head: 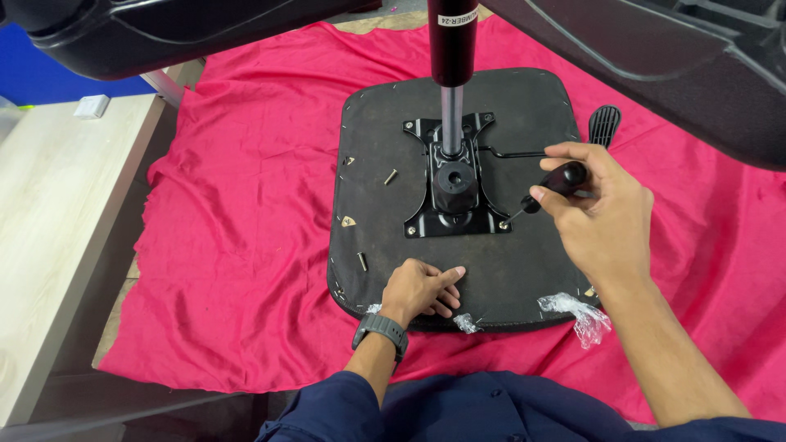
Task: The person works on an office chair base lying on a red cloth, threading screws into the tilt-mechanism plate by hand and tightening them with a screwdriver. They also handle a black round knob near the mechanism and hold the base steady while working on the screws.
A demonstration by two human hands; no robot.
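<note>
A dark chair seat [393, 237] lies upside down on a red cloth [246, 245]. A black metal mechanism plate [454, 176] is mounted on it, with a gas cylinder [451, 57] standing upright in its middle. My right hand [594, 205] grips a black-handled screwdriver [550, 187] whose tip sits on the screw at the plate's near right corner [503, 224]. My left hand [419, 288] rests flat on the seat's near edge, holding nothing; a dark watch is on its wrist. Two loose bolts [390, 176] [362, 261] lie on the seat's left part.
Black chair parts [639, 57] hang across the top of the view. A lever with a black paddle [604, 124] sticks out right of the plate. Torn clear plastic [577, 315] lies at the seat's near right corner. A pale wooden surface [49, 213] runs along the left.
</note>
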